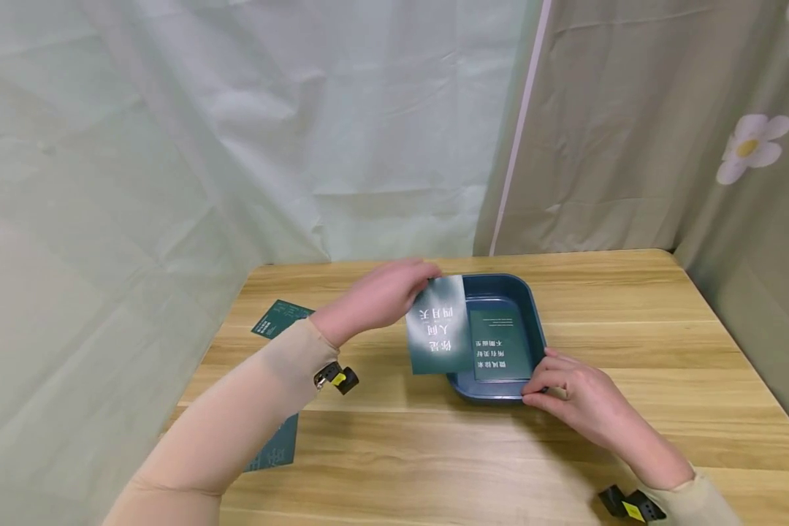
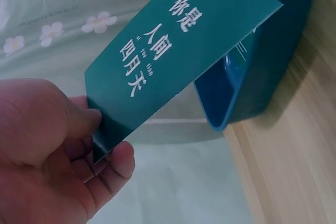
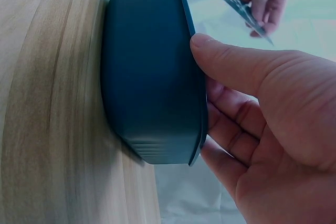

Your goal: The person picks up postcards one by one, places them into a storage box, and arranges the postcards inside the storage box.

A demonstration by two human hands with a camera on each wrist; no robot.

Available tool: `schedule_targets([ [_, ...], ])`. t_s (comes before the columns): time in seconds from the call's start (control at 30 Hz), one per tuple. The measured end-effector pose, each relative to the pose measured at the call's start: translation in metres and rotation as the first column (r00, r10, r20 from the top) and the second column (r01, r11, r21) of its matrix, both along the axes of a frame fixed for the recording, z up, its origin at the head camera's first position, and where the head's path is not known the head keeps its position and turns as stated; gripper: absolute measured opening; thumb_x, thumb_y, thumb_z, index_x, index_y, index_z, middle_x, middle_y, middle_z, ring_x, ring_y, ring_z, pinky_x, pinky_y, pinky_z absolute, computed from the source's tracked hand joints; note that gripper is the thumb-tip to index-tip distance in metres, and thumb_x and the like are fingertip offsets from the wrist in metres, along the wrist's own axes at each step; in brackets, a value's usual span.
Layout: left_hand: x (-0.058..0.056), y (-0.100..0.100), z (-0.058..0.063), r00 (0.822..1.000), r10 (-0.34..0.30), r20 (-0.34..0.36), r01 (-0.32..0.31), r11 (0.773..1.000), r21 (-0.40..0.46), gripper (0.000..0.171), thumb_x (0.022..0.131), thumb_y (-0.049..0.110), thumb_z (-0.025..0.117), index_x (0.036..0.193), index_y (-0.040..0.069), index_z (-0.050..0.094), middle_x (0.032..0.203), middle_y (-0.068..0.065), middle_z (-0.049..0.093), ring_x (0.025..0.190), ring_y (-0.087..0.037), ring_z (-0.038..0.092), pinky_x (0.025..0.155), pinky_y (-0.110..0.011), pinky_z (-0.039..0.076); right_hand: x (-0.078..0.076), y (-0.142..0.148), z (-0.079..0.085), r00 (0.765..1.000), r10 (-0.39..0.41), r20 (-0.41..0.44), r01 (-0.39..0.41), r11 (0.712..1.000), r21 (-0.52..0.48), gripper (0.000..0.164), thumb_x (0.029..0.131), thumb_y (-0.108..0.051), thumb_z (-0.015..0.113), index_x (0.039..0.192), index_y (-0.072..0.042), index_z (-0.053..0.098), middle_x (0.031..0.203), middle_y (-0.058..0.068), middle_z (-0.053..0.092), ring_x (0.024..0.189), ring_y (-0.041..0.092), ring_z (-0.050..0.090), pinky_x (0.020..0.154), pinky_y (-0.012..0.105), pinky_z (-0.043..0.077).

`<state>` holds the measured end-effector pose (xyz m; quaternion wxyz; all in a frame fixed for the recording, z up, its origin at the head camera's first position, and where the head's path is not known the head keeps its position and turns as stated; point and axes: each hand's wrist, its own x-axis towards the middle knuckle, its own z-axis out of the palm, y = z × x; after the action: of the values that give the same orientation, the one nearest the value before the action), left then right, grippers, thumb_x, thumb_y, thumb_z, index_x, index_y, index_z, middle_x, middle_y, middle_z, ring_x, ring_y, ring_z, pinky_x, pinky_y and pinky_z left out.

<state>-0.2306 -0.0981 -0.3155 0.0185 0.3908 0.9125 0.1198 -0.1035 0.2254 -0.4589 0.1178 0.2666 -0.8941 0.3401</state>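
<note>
My left hand (image 1: 394, 292) pinches a green card (image 1: 439, 329) with white Chinese characters by one end, thumb on the printed face in the left wrist view. Tilted, the card overlaps the left side of a dark blue plastic box (image 1: 538, 321). A second green printed card (image 1: 500, 347) lies flat inside that open box, partly hidden by the held one. At the box's near right corner, my right hand (image 1: 581, 394) grips the rim between thumb and fingers. The box (image 3: 152, 72) stands on the table in the right wrist view.
To the left on the wooden table (image 1: 657, 351) lie a green card (image 1: 281, 318) and another dark green card (image 1: 277, 447), both partly covered by my left arm. Pale curtains (image 1: 381, 131) hang behind the table and along its sides.
</note>
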Motion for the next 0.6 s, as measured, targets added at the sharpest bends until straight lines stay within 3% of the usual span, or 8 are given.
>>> schedule_targets([
  [0.27,-0.010,0.029,0.003,1.000,0.009,-0.005,-0.009,1.000,-0.016,0.034,0.117,0.006,0.052,0.145,0.010,0.070,0.131,-0.006,0.074,0.119,-0.022,0.068,0.107,-0.039,0.054,0.000,-0.002,0.000,1.000,0.000,-0.012,0.000,1.000,-0.001,0.037,0.079,-0.007,0.100,0.087,-0.039,0.082,0.093,-0.030,0.066,0.127,0.044,0.070,0.102,0.064,0.057],
  [0.5,-0.020,0.050,-0.002,1.000,0.001,0.004,-0.001,0.998,-0.055,0.034,0.116,0.005,0.050,0.142,0.010,0.071,0.125,-0.005,0.075,0.114,-0.020,0.069,0.105,-0.038,0.055,0.000,-0.003,0.000,1.000,0.007,-0.016,-0.007,1.000,-0.003,0.036,0.079,-0.007,0.099,0.088,-0.037,0.082,0.093,-0.030,0.066,0.127,0.046,0.070,0.101,0.064,0.057],
  [0.6,-0.023,0.058,-0.005,1.000,-0.006,0.023,0.008,0.997,-0.072,0.033,0.116,0.006,0.051,0.143,0.010,0.071,0.128,-0.006,0.075,0.119,-0.021,0.069,0.107,-0.038,0.054,0.000,-0.003,0.001,1.000,0.007,-0.008,-0.007,1.000,-0.002,0.035,0.080,-0.007,0.099,0.088,-0.037,0.082,0.093,-0.030,0.066,0.127,0.045,0.070,0.102,0.064,0.057],
])
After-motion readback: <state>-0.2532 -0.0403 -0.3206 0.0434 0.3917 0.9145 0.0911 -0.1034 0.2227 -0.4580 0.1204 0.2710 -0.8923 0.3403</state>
